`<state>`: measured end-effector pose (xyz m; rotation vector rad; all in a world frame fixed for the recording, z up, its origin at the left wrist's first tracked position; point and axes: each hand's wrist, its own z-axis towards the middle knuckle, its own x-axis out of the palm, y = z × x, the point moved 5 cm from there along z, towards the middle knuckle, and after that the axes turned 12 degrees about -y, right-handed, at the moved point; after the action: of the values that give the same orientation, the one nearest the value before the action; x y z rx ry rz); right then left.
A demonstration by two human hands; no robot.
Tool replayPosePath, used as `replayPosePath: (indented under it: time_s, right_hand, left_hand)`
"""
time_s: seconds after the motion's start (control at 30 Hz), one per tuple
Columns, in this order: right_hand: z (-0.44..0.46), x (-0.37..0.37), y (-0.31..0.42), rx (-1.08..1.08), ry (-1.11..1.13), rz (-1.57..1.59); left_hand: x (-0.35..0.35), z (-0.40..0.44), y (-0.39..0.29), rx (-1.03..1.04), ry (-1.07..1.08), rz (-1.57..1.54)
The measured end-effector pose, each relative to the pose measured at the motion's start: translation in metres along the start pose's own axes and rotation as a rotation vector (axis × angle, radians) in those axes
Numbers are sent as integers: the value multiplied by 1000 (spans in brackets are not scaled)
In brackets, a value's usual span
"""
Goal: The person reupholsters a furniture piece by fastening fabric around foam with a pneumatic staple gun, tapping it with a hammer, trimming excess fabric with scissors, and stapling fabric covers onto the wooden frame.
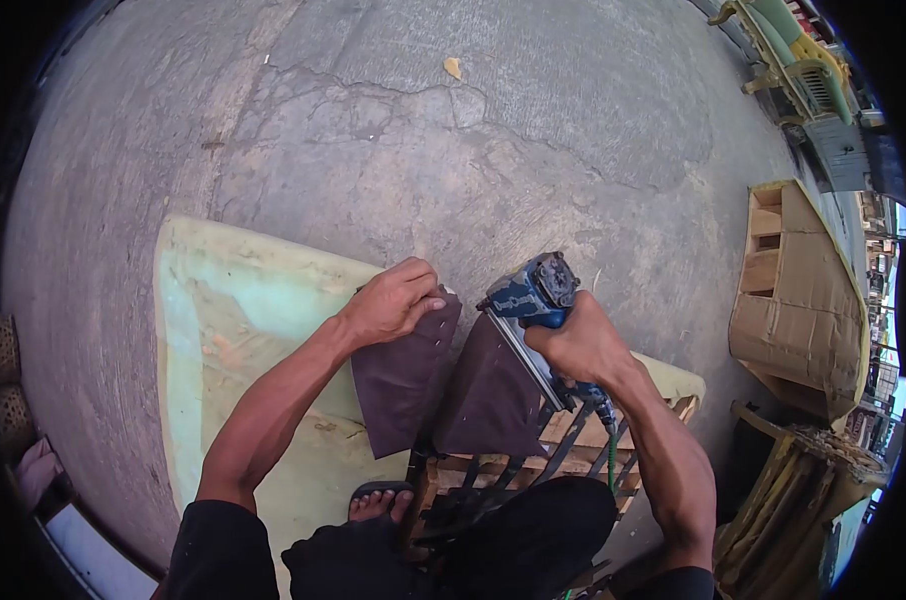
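Note:
My right hand [585, 345] is wrapped round the handle of a blue pneumatic staple gun [533, 292]. The gun's long silver magazine slants down over a dark purple cover piece [493, 395], and a green air hose [612, 455] hangs from its handle end. My left hand [398, 302] pinches the top edge of another part of the dark purple material [403, 375], where small staples show along the right side. A dark gap runs between the two purple parts; whether they join lower down I cannot tell. The staple gun's nose is close to the right part's upper corner.
A pale green-yellow foam sheet [233, 260] lies on the cracked concrete floor [373, 150]. Below the purple material is a wooden frame with dark webbing straps [488, 470]. A cardboard-covered wooden frame [798, 300] and carved furniture [783, 60] stand at the right.

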<state>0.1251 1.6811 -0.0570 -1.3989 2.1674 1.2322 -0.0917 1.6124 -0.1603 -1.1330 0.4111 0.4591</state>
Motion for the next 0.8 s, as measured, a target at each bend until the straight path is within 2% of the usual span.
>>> replayPosePath:
  time_s: [0.07, 0.13, 0.2, 0.3, 0.37, 0.47, 0.53, 0.6, 0.67, 0.73, 0.8]
  right_hand:
    - [11, 14, -1, 28, 52, -29]
    - [15, 29, 0, -192, -13, -8]
    - [18, 35, 1, -200, 28, -20]
    - [20, 27, 13, -165, 30, -38]
    - [33, 23, 4, 40, 88, 29]
    - [43, 22, -2, 107, 179, 182]
    - [42, 26, -3, 86, 191, 153]
    - [40, 30, -1, 51, 95, -31]
    - [35, 33, 6, 60, 125, -26]
    - [30, 38, 12, -132, 60, 19]
    - [27, 50, -1, -191, 16, -8]
  left_hand:
    - [-1, 2, 4, -9, 19, -10]
    - [-3, 1, 5, -33, 20, -22]
    - [-4, 1, 5, -13, 46, -58]
    - [-6, 1, 6, -17, 30, -87]
    - [-4, 0, 9, -8, 19, -87]
    - [-4, -1, 12, -2, 14, -71]
    - [-2, -2, 13, -10, 21, -60]
    - [-3, -1, 13, 7, 8, -46]
    - [-1, -3, 13, -1, 0, -47]
    - [-4, 0, 14, -2, -7, -38]
    - [-3, -1, 12, -31, 14, -75]
